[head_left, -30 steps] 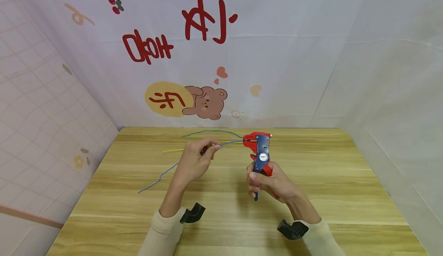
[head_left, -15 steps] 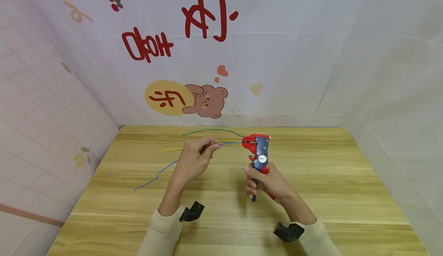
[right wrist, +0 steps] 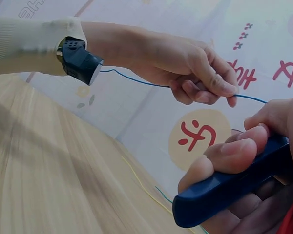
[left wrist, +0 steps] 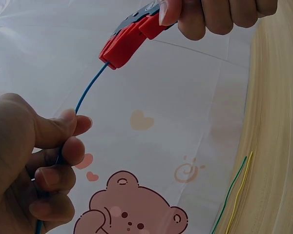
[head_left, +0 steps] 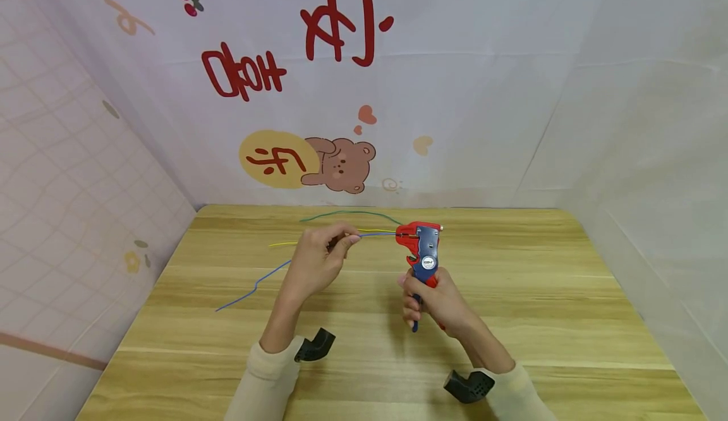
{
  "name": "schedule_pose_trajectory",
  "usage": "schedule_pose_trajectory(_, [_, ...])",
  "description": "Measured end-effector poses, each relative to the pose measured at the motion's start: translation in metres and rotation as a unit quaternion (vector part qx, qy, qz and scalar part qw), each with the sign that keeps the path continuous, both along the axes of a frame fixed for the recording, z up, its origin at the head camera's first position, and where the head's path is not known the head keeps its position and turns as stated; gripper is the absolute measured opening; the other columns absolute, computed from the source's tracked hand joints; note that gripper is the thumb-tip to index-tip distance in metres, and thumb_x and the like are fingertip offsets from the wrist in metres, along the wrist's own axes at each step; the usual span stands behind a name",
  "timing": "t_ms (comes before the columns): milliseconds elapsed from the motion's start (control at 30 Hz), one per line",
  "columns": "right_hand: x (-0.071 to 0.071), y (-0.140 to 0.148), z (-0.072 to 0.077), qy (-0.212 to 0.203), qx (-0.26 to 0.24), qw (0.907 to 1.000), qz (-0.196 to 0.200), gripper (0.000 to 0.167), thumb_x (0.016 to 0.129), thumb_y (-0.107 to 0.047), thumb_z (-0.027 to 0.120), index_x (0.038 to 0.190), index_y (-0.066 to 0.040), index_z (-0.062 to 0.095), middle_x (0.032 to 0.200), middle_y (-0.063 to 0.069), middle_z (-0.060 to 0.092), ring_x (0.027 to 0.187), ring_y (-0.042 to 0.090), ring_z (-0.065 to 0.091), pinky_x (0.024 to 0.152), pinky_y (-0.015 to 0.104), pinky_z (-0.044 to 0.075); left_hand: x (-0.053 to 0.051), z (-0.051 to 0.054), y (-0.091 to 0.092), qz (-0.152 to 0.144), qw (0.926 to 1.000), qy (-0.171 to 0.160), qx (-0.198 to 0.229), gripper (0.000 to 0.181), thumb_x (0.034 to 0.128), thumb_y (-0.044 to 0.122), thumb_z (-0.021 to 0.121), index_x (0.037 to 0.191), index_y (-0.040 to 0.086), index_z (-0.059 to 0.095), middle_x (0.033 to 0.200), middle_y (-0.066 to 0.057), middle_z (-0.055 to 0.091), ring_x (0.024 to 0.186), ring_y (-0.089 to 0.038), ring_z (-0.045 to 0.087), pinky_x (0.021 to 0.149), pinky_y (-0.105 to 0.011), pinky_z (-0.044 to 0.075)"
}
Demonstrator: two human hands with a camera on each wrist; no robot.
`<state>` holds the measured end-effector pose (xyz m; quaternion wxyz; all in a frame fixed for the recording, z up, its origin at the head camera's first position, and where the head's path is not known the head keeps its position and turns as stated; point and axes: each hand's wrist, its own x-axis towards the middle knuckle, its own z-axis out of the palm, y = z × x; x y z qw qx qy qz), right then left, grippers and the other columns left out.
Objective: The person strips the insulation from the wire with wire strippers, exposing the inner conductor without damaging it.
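Observation:
My left hand (head_left: 321, 260) pinches a blue wire (head_left: 375, 234) between thumb and fingertips, and the wire's tail runs out to the lower left. The wire's other end sits in the red jaws of a red and blue wire stripper (head_left: 428, 250). My right hand (head_left: 440, 301) grips the stripper's handles from below. In the left wrist view the blue wire (left wrist: 90, 87) bends up from the left hand (left wrist: 36, 156) to the red head (left wrist: 124, 46). The right wrist view shows the fingers curled round a blue handle (right wrist: 224, 190).
A green wire (head_left: 341, 212) and a yellow wire (head_left: 282, 244) lie on the wooden table (head_left: 364, 358) towards its back edge, behind the hands. A printed cloth backdrop (head_left: 478, 92) stands behind the table.
The stripper and right hand have shifted slightly left, towards the left hand. The blue wire's tail has moved a little left. Both hands keep their hold.

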<state>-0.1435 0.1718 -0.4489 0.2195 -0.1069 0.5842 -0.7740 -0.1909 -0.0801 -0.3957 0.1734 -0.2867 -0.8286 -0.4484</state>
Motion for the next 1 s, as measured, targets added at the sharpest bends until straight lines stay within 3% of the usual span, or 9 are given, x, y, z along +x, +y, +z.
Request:
schedule_pose_trajectory(200, [0.0014,-0.0017,-0.0004,0.000,-0.007,1.0000,0.000,0.017,0.103,-0.010,0.055,0.091,-0.005,0.044,0.061,-0.002,0.044,0.049,0.014,0.044,0.053,0.031,0.050,-0.0002,0.0003,0.0013,0.003,1.0000,-0.001,-0.004,0.010,0.0994,0.015,0.068,0.091,0.012,0.073,0.061,0.006,0.051,0.051,-0.005,0.041,0.052,-0.022,0.035])
schedule_pose_trajectory(500, [0.0008,-0.0009,-0.0043,0.012,-0.027,0.9995,0.013,0.019,0.103,-0.010,0.055,0.088,-0.009,0.044,0.059,-0.004,0.043,0.047,0.014,0.041,0.050,0.030,0.050,-0.0008,0.0003,0.0026,0.004,1.0000,0.000,-0.006,0.010,0.0990,0.014,0.068,0.091,0.012,0.073,0.061,0.006,0.050,0.051,-0.005,0.040,0.052,-0.022,0.034])
schedule_pose_trajectory(767, [-0.0019,-0.0023,-0.0079,0.019,0.002,0.9998,0.008,0.039,0.106,-0.027,0.058,0.076,-0.008,0.042,0.057,-0.005,0.038,0.045,0.013,0.038,0.047,0.028,0.047,-0.0011,0.0004,0.0044,0.002,1.0000,0.009,-0.004,0.011,0.0975,0.012,0.070,0.087,0.013,0.071,0.060,0.006,0.049,0.052,-0.005,0.040,0.052,-0.022,0.034])
schedule_pose_trajectory(1000, [-0.0030,-0.0017,-0.0097,0.032,-0.002,0.9995,0.008,0.041,0.107,-0.023,0.055,0.074,-0.006,0.039,0.056,-0.006,0.034,0.043,0.017,0.032,0.045,0.027,0.044,-0.0015,-0.0014,0.0052,0.000,0.9999,0.008,-0.008,0.010,0.0974,0.012,0.070,0.088,0.012,0.072,0.060,0.006,0.048,0.052,-0.005,0.039,0.052,-0.021,0.033])
